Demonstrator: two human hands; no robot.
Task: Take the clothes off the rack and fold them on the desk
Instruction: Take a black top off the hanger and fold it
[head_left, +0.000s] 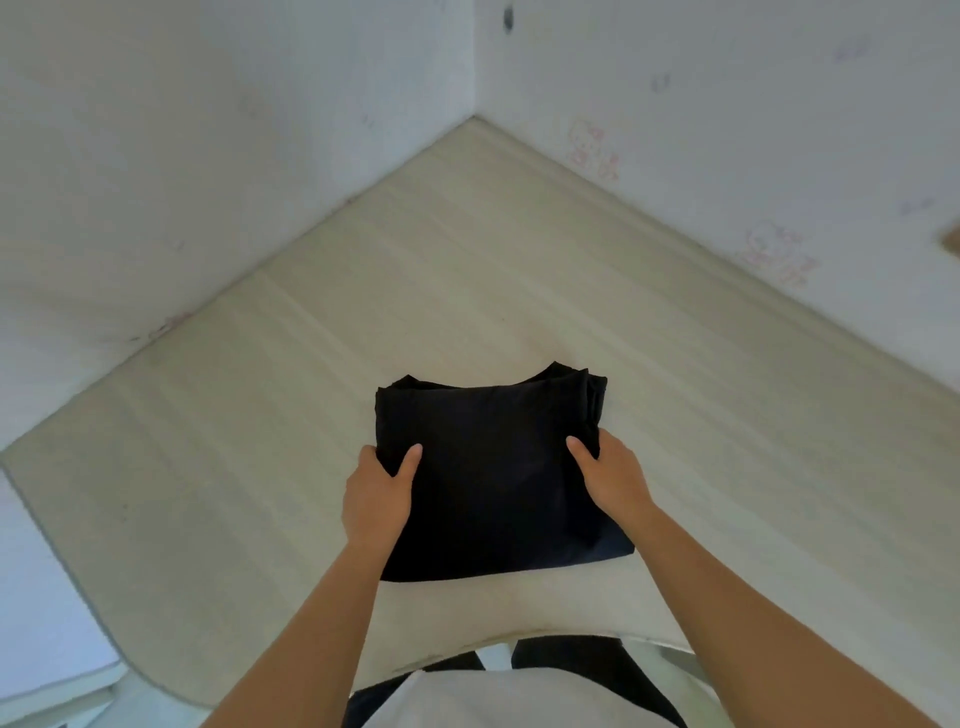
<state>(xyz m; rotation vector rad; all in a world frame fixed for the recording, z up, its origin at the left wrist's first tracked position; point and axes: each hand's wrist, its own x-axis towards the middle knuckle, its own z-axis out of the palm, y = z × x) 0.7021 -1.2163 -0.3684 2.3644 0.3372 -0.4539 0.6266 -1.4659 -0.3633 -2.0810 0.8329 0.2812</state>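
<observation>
pale wood tabletop in white-walled corner | left hand grips folded black garment edge, thumb on top | right hand grips opposite edge likewise

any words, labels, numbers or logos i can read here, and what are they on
No text here can be read.
The faint pink marks on the white right-hand wall: too faint and blurred to read; they look more like drawings than words.
The black folded cloth garment on the pale wooden desk: no label, print or logo shows.
</observation>
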